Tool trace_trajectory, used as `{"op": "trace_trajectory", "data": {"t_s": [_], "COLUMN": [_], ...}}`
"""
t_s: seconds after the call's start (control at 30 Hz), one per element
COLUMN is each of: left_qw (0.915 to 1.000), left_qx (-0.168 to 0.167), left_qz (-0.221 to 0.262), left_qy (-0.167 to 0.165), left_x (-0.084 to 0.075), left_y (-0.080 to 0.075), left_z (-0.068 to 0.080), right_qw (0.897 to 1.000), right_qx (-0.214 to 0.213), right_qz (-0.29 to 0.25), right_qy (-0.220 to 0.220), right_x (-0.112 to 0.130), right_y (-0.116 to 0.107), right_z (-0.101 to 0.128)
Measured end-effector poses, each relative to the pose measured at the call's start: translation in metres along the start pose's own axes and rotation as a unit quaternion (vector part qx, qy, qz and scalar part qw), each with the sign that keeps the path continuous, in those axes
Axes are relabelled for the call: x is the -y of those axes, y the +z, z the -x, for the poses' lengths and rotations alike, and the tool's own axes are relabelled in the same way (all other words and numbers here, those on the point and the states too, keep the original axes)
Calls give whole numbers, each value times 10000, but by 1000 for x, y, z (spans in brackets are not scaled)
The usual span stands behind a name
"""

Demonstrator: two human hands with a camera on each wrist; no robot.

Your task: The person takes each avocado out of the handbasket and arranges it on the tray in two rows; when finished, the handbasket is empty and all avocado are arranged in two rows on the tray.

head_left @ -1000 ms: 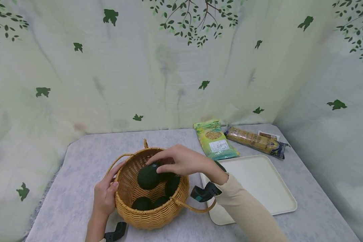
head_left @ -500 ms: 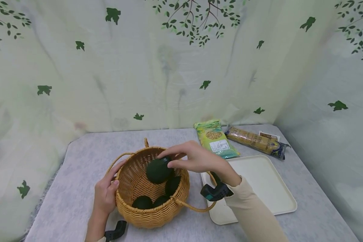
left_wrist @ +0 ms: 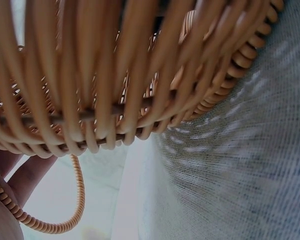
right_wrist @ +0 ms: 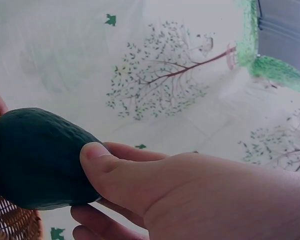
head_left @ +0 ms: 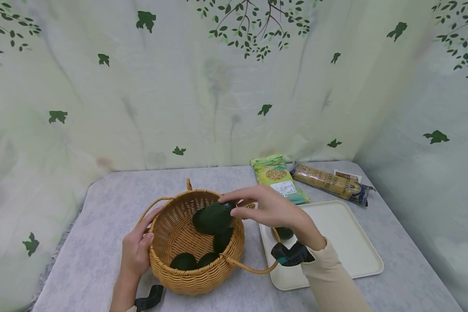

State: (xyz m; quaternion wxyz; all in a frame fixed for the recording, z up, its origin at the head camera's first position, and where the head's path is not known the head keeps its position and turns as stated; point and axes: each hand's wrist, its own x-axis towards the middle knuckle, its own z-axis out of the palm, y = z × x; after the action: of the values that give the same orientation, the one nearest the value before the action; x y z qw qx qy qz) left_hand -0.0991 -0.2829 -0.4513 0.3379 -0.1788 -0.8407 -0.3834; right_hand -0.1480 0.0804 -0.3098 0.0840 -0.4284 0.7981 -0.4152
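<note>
My right hand (head_left: pixel 267 207) pinches a dark green avocado (head_left: pixel 213 219) by its narrow end, over the right side of a wicker basket (head_left: pixel 195 281). The right wrist view shows the thumb and fingers on this held avocado (right_wrist: pixel 40 160). My left hand (head_left: pixel 136 250) grips the basket's left rim, thumb at the edge and fingers along the outside. Several more avocados (head_left: pixel 183 261) lie low in the basket. Another avocado (head_left: pixel 284 232) rests on a white tray (head_left: pixel 335 242), partly hidden by my right wrist. Basket weave (left_wrist: pixel 115 75) fills much of the left wrist view.
Behind the tray lie a green and yellow bag (head_left: pixel 277 177) and a long pack (head_left: pixel 329 182) that looks like dry pasta. One basket handle (head_left: pixel 253 271) hangs out over the tray's left edge. Printed fabric walls (head_left: pixel 218 108) enclose the table.
My right hand has moved right and slightly up with the avocado, from the basket's middle toward its right rim. The avocado on the tray shows more now. My left hand keeps its place.
</note>
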Motion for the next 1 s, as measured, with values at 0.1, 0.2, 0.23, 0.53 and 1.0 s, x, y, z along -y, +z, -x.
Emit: {"op": "trace_trajectory", "data": {"t_s": [0.1,0.2,0.23,0.53,1.0], "left_qw": [9999,9996,9996,9997,9999], "left_qx": [41,99,107,89,43], "left_qz": [-20,-51,-41,-42,-7], "left_qy": [-127,-243,-243,-228,-154], "left_x": [0,-1,-1,0,0], "left_y": [0,0,0,-1,-1], "left_z": [1,2,2,2,2], "right_qw": [9999,9997,9995,9978,9927], "right_qx": [-110,-207,-250,-636,-1191], "right_qz": [43,48,38,116,3], "right_qy": [-110,-150,-165,-161,189], "right_x": [-3,-7,-9,-14,-22], "right_y": [-4,-6,-7,-11,-9], "right_z": [6,11,13,28,53]}}
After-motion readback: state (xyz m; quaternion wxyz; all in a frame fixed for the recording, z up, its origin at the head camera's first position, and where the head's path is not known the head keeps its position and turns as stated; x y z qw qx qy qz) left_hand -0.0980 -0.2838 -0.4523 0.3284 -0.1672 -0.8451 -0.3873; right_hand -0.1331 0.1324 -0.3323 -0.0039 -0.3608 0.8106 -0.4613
